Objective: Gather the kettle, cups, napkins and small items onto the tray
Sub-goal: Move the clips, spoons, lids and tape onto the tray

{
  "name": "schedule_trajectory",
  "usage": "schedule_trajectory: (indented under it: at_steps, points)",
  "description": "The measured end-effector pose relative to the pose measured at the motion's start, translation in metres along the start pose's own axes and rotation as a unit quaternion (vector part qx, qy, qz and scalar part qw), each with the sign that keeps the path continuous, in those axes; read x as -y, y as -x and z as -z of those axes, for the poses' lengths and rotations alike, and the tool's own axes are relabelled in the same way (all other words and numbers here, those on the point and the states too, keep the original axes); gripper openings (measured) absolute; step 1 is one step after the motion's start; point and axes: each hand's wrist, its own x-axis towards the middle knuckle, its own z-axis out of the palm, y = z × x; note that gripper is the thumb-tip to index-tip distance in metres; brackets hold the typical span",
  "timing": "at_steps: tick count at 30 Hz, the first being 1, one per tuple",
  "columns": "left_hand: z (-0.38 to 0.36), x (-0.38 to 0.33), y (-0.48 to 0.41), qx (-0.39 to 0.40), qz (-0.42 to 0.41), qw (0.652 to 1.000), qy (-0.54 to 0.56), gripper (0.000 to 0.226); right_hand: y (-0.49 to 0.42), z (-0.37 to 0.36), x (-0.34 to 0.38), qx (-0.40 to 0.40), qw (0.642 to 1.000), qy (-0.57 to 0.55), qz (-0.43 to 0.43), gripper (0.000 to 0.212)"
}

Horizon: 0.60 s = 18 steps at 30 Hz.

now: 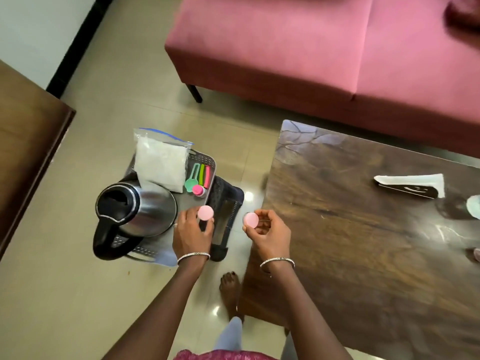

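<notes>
A grey tray (211,162) rests on a dark stool (228,201) beside the table. On it stand a steel kettle (153,206) with a black handle, a zip bag of white napkins (161,165), coloured measuring spoons (201,174) and a small pink-capped bottle (198,190). My left hand (191,233) grips a pink-capped container (205,212) over the tray's near right corner. To its right, my right hand (270,235) pinches a second pink-capped container (251,220) between stool and table. A napkin holder (410,187) lies on the table.
The dark wooden table (363,242) fills the right side, with a clear cup (474,207) at its right edge. A pink sofa (324,48) stands behind it. Brown furniture (28,141) is at the left. My bare foot (230,289) is by the table's corner.
</notes>
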Motion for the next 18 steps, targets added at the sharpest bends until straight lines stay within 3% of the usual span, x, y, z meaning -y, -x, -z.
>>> schedule_trajectory:
  at_steps: [5, 12, 18]
  points:
    - [-0.006, 0.024, -0.034, 0.021, 0.085, 0.996, -0.034, 0.031, -0.017, -0.053, 0.017, 0.04, 0.996, 0.06, 0.052, 0.035]
    - [-0.035, 0.041, -0.06, 0.049, 0.105, 0.991, -0.071, 0.028, -0.037, -0.104, 0.03, 0.103, 0.972, 0.174, 0.118, 0.034]
    - [-0.054, 0.05, -0.078, 0.054, 0.132, 0.987, -0.078, 0.024, -0.051, -0.122, 0.028, 0.101, 0.965, 0.196, 0.146, 0.029]
